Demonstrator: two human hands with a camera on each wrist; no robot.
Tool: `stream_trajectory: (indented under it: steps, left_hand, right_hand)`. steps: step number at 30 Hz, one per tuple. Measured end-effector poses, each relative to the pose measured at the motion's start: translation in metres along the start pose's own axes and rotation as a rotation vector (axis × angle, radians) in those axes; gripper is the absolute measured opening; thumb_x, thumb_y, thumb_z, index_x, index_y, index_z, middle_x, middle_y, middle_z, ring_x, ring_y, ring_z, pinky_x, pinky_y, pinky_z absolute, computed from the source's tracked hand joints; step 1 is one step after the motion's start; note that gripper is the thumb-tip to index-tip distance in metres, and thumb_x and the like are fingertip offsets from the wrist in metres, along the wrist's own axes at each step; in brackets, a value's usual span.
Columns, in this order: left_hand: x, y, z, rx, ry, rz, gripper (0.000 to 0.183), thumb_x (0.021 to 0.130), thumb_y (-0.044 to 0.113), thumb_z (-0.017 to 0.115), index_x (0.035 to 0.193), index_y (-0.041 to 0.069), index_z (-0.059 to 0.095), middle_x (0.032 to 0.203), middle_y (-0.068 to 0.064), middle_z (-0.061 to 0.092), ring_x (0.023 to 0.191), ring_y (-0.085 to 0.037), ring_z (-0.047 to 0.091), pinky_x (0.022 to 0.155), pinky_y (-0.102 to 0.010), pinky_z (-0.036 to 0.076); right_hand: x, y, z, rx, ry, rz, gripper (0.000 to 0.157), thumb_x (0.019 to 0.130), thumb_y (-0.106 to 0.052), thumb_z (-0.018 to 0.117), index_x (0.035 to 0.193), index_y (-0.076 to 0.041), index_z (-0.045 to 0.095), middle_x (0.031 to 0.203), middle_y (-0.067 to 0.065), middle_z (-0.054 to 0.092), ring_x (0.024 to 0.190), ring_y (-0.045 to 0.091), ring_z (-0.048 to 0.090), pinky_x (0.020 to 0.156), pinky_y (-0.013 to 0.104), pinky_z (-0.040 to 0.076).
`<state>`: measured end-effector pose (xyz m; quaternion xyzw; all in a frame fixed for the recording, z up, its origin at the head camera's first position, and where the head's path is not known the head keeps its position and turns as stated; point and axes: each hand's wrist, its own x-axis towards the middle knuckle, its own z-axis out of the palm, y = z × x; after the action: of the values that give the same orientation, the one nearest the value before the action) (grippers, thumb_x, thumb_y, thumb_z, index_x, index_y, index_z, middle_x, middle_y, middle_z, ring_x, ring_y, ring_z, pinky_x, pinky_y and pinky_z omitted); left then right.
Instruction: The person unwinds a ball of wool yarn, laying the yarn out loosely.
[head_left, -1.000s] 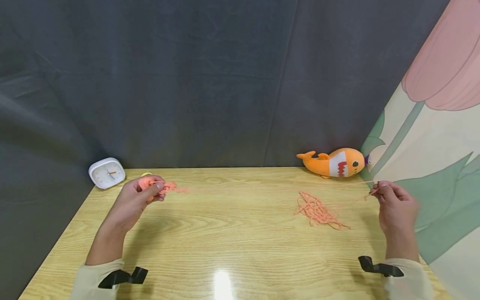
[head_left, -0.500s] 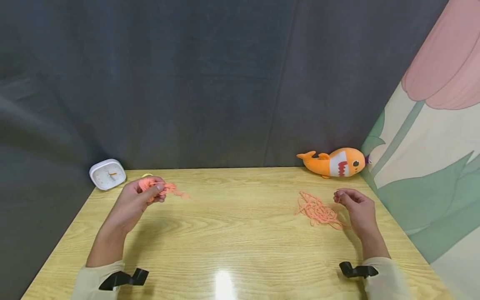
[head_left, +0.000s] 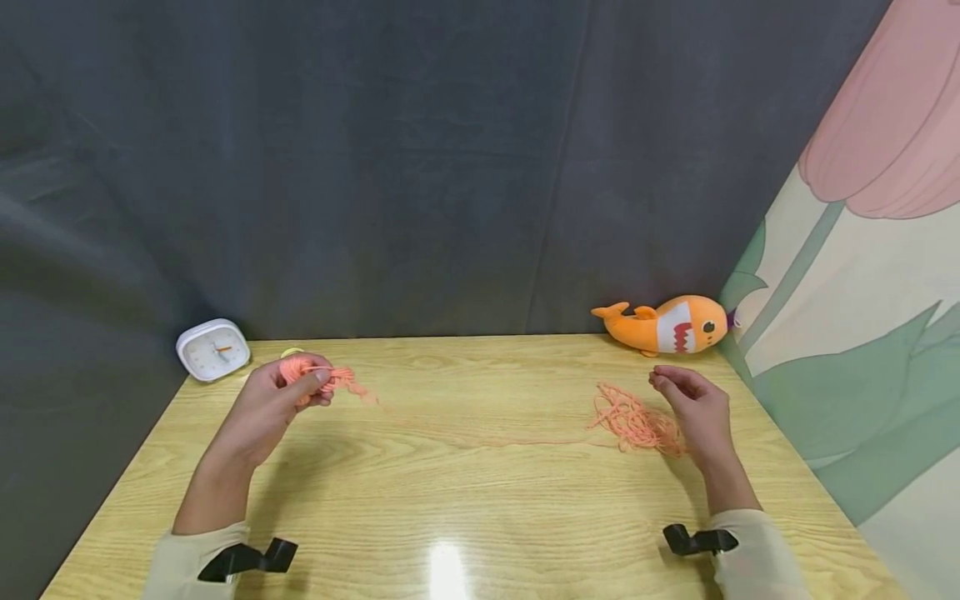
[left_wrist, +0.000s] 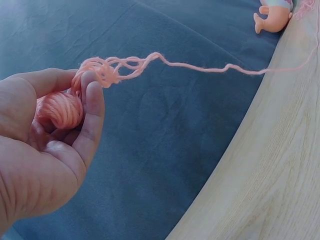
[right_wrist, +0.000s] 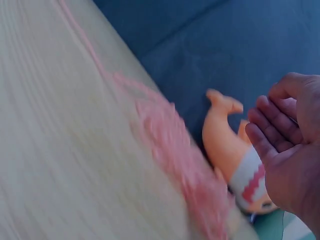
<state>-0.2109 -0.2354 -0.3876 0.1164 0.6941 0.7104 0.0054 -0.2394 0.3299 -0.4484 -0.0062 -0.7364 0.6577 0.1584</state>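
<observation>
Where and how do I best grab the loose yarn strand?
Likely best to pinch the strand just left of the pile, coming from above with the right hand. There it seems a single line along the table, while the pile is tangled.

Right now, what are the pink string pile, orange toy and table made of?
The pink string pile looks like soft, matte yarn, perhaps wool or cotton: its loops are limp. The orange toy seems plush fabric, probably stuffed: it is plump and unshiny. The table looks like wood, or a wood print: grain lines show, and one bright glare suggests a smooth, shiny top.
</observation>
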Motion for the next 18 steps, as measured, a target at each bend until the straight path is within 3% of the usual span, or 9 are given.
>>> stream_trajectory:
  steps: [9,14,18]
  left_hand:
    - [-0.001,0.001,0.001,0.011,0.004,-0.008,0.005,0.102,0.012,0.066,0.103,0.013,0.071,0.093,0.008,0.072,0.078,-0.004,0.067,0.077,-0.02,0.06]
    - [-0.002,0.001,0.002,0.017,0.01,-0.016,0.005,0.101,0.012,0.067,0.103,0.013,0.071,0.093,0.008,0.072,0.078,-0.004,0.067,0.077,-0.02,0.06]
    - [-0.002,0.003,0.003,0.014,0.024,-0.044,0.005,0.101,0.011,0.067,0.103,0.014,0.071,0.092,0.008,0.072,0.078,-0.005,0.068,0.077,-0.019,0.06]
  right_hand:
    - [-0.006,-0.024,0.064,0.035,-0.168,-0.124,0.036,0.101,-0.014,0.068,0.123,0.014,0.063,0.102,-0.011,0.077,0.097,0.003,0.073,0.09,0.016,0.058]
    - [-0.014,-0.032,0.113,0.055,-0.283,-0.125,0.036,0.1,-0.013,0.069,0.122,0.015,0.063,0.105,-0.004,0.077,0.1,0.004,0.072,0.093,0.02,0.058]
    - [-0.023,-0.039,0.15,0.076,-0.367,-0.123,0.032,0.1,-0.012,0.069,0.121,0.012,0.065,0.112,0.012,0.075,0.101,0.006,0.072,0.092,0.02,0.058]
